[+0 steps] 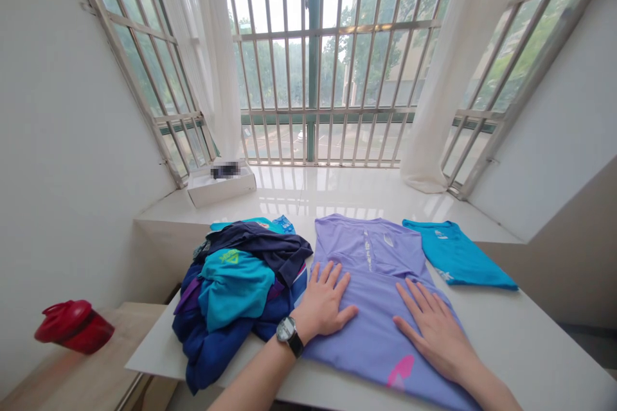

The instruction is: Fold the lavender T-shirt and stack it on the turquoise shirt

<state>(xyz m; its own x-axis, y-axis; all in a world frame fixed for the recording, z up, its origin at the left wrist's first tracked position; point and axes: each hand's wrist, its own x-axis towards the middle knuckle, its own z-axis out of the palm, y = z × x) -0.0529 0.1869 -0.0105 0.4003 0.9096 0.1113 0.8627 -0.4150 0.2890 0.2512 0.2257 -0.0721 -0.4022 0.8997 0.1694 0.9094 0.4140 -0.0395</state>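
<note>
A lilac T-shirt [371, 257] lies flat on the white table [520, 347], with a pink print near its lower part. My left hand [322, 298] presses flat on the shirt's left side, fingers spread, and holds nothing. A wristwatch [288, 336] sits on that wrist. My right hand [434, 327] rests open on the shirt's right side. Just left of my left hand is a heap of crumpled navy and turquoise clothes [236, 295]. A folded turquoise shirt [456, 255] lies beyond my right hand, beside the lilac one.
The table stands against a glossy white window sill [337, 196] carrying a white box [222, 183]. Barred windows and white curtains [434, 77] lie behind it. A red plastic container [74, 327] sits on a wooden surface [91, 366] at the left.
</note>
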